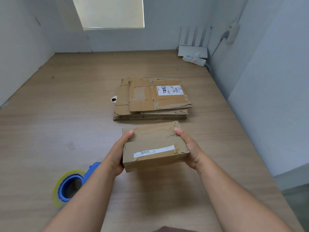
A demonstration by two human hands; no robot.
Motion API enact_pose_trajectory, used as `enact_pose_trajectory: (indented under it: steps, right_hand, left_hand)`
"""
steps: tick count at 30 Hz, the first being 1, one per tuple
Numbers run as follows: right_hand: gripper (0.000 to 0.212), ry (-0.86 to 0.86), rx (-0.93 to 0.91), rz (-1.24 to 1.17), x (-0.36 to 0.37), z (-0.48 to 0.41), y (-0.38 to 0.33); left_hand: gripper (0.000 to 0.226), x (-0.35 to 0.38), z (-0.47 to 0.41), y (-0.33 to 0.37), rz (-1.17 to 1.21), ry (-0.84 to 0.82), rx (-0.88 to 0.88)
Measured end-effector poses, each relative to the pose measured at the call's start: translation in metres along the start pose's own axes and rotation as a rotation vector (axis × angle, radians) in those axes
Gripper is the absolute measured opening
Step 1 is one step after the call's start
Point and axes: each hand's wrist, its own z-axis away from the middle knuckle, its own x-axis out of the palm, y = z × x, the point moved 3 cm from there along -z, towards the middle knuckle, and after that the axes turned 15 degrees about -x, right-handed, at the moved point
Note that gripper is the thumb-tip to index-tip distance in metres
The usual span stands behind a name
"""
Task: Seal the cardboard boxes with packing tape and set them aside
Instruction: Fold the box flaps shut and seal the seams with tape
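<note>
at the centre of the frame a small cardboard box (154, 146) is held just over the worktop (66, 114). the left hand (117, 153) grips its left end and the right hand (189, 148) its right end, thumbs laid on the top face, the other fingers hidden under it. a stack of flattened cardboard boxes (152, 97) lies just beyond, and a blue tape dispenser (70, 186) sits at lower left.

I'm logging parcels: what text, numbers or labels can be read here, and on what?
"3882", handwritten, digits uncertain: white shipping label on the flattened cardboard stack.
That label's print and barcode: too small to read.
Held cardboard box, white strip label: too blurred to read.
</note>
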Motion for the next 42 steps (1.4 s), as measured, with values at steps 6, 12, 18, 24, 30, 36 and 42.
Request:
enact_pose_trajectory:
  steps: [6, 12, 18, 24, 30, 36, 42]
  right_hand:
    - [0.071, 0.153, 0.040, 0.195, -0.014, -0.001, 0.040]
    - [0.058, 0.087, 0.006, 0.690, -0.025, -0.009, 0.026]
    - [0.060, 0.062, -0.175, 0.857, -0.016, -0.008, 0.011]
    - [0.052, 0.079, -0.296, 0.798, -0.006, 0.016, 0.010]
    - [0.046, -0.091, -0.212, 0.700, 0.002, 0.027, 0.018]
    - [0.044, -0.066, -0.235, 0.711, 0.003, 0.025, 0.016]
    - [0.043, -0.059, -0.278, 0.790, 0.003, 0.026, 0.016]
  left_hand:
    - [0.074, -0.002, -0.001, -0.032, -0.190, 0.177, 0.051]
    - [0.057, 0.003, -0.002, -0.039, -0.460, 0.411, 0.220]
    - [0.058, 0.004, 0.000, -0.040, -0.607, 0.421, 0.327]
    - [0.052, -0.006, 0.003, -0.048, -0.646, 0.443, 0.315]
    - [0.051, -0.005, 0.003, -0.046, -0.682, 0.445, 0.313]
    - [0.047, -0.026, 0.027, -0.029, -0.687, 0.500, 0.482]
    - [0.061, -0.104, 0.054, -0.043, -0.987, 1.091, 0.377]
